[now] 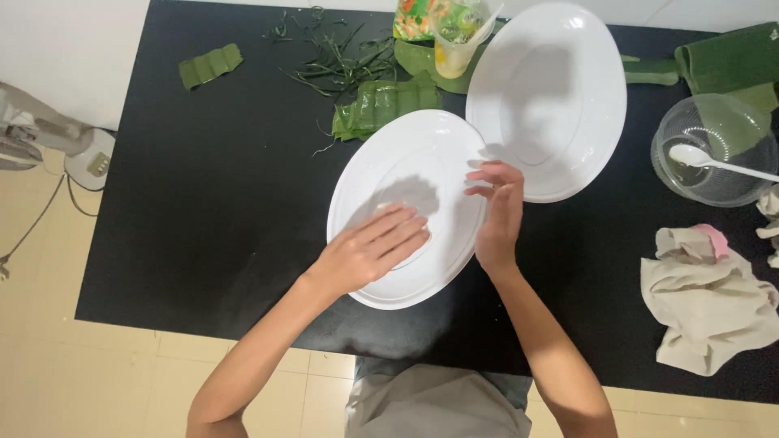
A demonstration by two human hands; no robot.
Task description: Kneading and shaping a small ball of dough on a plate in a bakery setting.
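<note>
A white oval plate (381, 174) lies near the front of the black table (203, 211). My left hand (369, 250) rests flat, palm down, on the plate's inner surface. My right hand (497, 212) is at the plate's right rim, fingers slightly curled and touching the edge. A second white oval plate (560, 89) lies behind and to the right, its edge tucked beside the first. Neither hand holds anything lifted.
Folded green leaves (385, 104) and loose leaf strips (337, 61) lie at the back. A clear bowl (710, 146) with a white spoon (714, 161) stands at right, a crumpled beige cloth (706, 296) below it. A plastic cup (458, 40) stands at the back.
</note>
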